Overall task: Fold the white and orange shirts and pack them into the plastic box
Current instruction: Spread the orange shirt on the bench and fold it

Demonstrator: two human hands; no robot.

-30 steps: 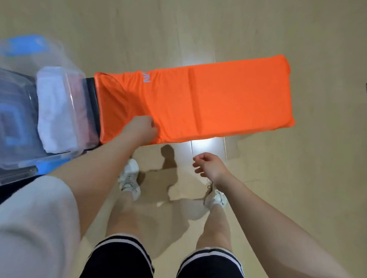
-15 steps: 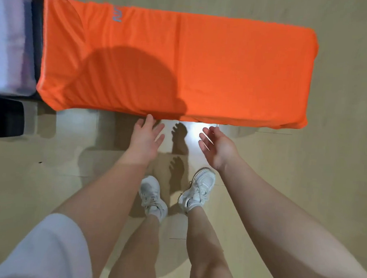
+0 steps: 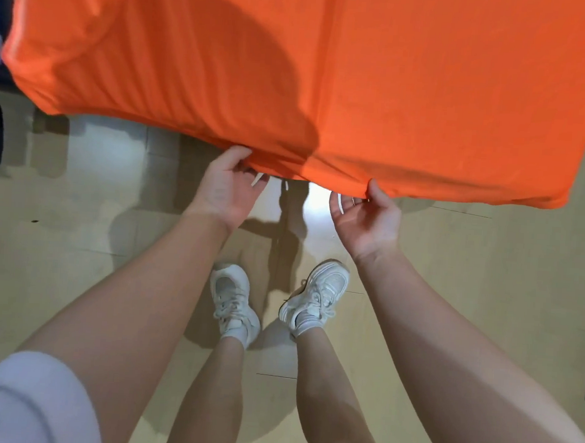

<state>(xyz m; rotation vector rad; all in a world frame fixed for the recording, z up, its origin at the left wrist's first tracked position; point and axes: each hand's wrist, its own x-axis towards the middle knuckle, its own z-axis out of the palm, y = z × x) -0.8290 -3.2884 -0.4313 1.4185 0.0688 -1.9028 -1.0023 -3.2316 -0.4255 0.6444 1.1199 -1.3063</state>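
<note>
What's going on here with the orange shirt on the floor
A person stands bent over an orange shirt spread flat on a wooden floor. The left hand and the right hand each pinch its near edge, close together by the middle. The shirt is a long strip, not fully folded. The box is not clearly in view.

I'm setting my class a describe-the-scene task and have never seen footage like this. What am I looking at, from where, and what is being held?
The camera sits on a person's head, looking down past their arms to their own shoes and the floor. No machine here, only two bare hands. An orange shirt, partly folded, lies spread on the floor in front. The left hand and right hand each pinch its near edge, thumbs on top, fingers beneath. The plastic box isn't clearly in view.
</note>
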